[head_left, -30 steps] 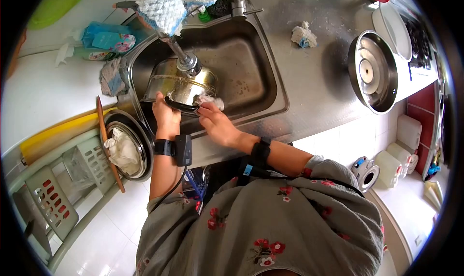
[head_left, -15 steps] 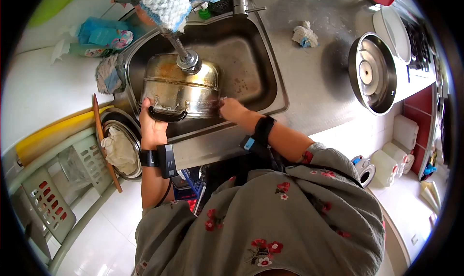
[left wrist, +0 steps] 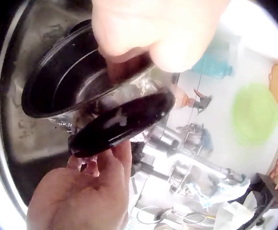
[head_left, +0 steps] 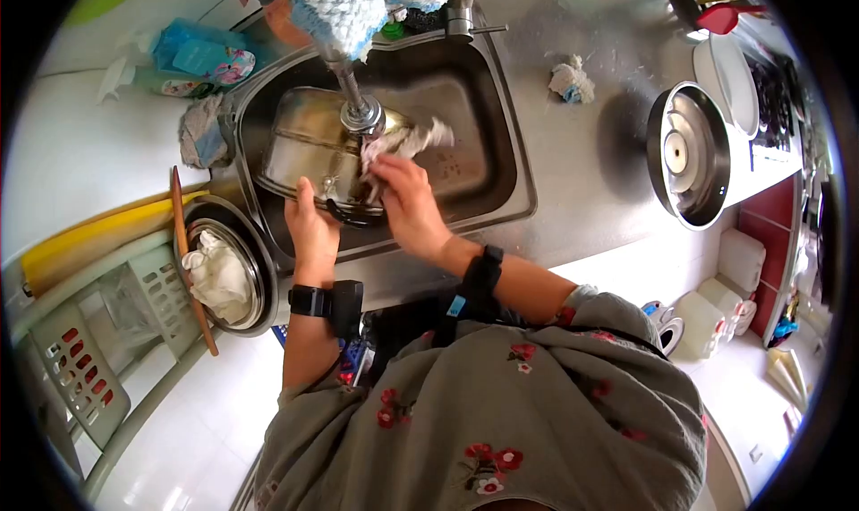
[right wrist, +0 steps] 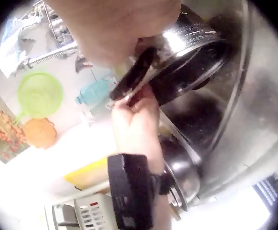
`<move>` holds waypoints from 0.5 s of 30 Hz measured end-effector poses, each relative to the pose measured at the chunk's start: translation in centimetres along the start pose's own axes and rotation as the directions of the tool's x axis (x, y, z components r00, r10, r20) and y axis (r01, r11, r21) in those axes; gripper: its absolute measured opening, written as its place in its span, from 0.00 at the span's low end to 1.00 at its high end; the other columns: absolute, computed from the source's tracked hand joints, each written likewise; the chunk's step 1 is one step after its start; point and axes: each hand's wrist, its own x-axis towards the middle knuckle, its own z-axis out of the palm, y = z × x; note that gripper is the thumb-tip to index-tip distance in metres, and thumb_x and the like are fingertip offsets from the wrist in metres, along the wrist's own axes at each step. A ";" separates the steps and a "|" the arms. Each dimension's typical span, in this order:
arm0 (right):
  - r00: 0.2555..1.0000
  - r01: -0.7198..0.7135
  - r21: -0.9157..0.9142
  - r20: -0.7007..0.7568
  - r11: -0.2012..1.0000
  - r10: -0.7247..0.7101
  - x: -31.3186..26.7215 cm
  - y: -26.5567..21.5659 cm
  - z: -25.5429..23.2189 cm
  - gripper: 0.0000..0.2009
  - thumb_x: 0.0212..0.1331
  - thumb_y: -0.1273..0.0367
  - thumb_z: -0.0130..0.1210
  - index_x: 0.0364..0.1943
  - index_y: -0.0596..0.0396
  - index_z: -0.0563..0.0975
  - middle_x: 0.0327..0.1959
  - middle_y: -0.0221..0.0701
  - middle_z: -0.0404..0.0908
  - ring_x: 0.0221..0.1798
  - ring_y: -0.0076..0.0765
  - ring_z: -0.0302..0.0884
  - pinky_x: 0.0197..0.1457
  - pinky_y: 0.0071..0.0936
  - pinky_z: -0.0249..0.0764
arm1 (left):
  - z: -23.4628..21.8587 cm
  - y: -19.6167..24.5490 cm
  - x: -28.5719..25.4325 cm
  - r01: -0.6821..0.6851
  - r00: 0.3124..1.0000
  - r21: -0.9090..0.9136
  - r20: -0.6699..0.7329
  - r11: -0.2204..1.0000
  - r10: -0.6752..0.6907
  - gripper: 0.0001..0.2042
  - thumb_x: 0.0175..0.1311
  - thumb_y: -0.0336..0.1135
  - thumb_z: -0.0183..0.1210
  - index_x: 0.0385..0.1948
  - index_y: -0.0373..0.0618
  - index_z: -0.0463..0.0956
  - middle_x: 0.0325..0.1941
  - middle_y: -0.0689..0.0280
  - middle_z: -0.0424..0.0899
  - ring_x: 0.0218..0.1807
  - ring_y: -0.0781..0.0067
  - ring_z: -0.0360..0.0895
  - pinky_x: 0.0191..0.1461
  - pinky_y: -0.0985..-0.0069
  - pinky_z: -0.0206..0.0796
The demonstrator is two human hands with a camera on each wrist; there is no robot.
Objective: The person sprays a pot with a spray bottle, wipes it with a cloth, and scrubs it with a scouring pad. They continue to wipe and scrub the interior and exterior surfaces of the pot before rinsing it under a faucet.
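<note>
A steel pot is tipped on its side under the faucet, its outside turned upward. My left hand grips its rim beside a black loop handle. In the left wrist view the dark pot interior shows beyond that handle. My right hand pinches a crumpled, pale cloth against the pot's outer wall, just above the handle. In the right wrist view the left hand's thumb and fingers hold the rim by the handle.
The pot is inside a steel sink. On the right counter are a scrap of rag and a steel pan. Left of the sink are spray bottles, a grey cloth, a wooden stick and nested bowls with a white cloth.
The pot has turned under the faucet, its handle swinging left and then back right. My right hand has moved from the pot's right edge up onto its wall near the handle.
</note>
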 end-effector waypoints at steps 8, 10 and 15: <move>0.922 0.347 -0.116 0.224 0.931 -0.316 1.3 3.3 -1.8 0.18 0.43 0.81 0.53 0.43 0.57 0.75 0.48 0.40 0.69 0.48 0.48 0.70 0.49 0.38 0.71 | 1.0 -2.0 -0.6 0.060 0.998 0.231 -0.019 0.971 -0.057 0.13 0.69 0.39 0.48 0.48 0.41 0.67 0.41 0.68 0.75 0.37 0.77 0.73 0.37 0.78 0.68; 0.926 0.350 -0.130 0.195 0.928 -0.322 2.2 3.1 -1.6 0.17 0.46 0.81 0.52 0.44 0.56 0.74 0.48 0.40 0.68 0.48 0.49 0.71 0.48 0.37 0.71 | 1.7 -2.6 -1.2 0.051 0.999 0.237 0.002 0.970 -0.053 0.13 0.69 0.40 0.48 0.45 0.40 0.69 0.33 0.73 0.74 0.28 0.85 0.66 0.30 0.83 0.60; 0.963 0.250 -0.344 -0.010 0.905 -0.270 6.2 4.5 -1.5 0.13 0.48 0.78 0.53 0.41 0.55 0.74 0.48 0.40 0.68 0.46 0.51 0.66 0.51 0.42 0.63 | 0.3 -5.5 0.2 -0.163 0.982 0.480 0.161 0.862 0.097 0.14 0.69 0.40 0.47 0.41 0.37 0.70 0.31 0.73 0.73 0.28 0.85 0.61 0.32 0.81 0.59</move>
